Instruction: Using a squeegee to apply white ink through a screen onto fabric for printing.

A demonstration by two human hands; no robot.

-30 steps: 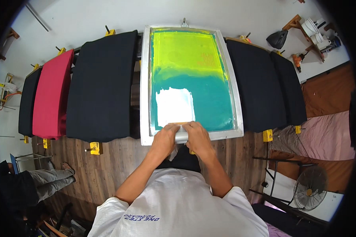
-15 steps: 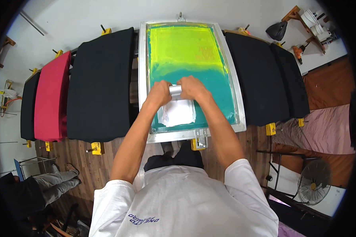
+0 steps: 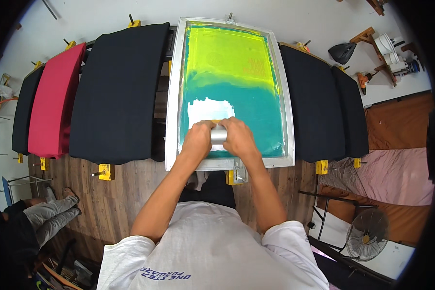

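Observation:
A screen-printing frame (image 3: pixel 173 96) with pale metal edges lies flat in front of me. Its mesh is teal (image 3: pixel 258 113) on the near part and yellow-green (image 3: pixel 217 50) on the far part. My left hand (image 3: pixel 198 139) and my right hand (image 3: pixel 238 138) are both closed around a squeegee (image 3: pixel 219 134) with a silver handle, side by side near the frame's close end. Just beyond the squeegee lies a ragged patch of white ink (image 3: pixel 210 107). The squeegee's blade is hidden by my hands and its handle.
Black fabric-covered boards (image 3: pixel 118 92) and a pink one (image 3: pixel 58 101) stand to the left; more black boards (image 3: pixel 314 106) are on the right. A metal clamp (image 3: pixel 240 171) sits at the frame's near edge. A floor fan (image 3: pixel 367 235) stands at lower right. Another person's legs (image 3: pixel 53 215) show at left.
Both hands have drawn the squeegee toward me across the mesh. White ink that lay on the near side of it now shows on the far side. The whole view has shifted slightly.

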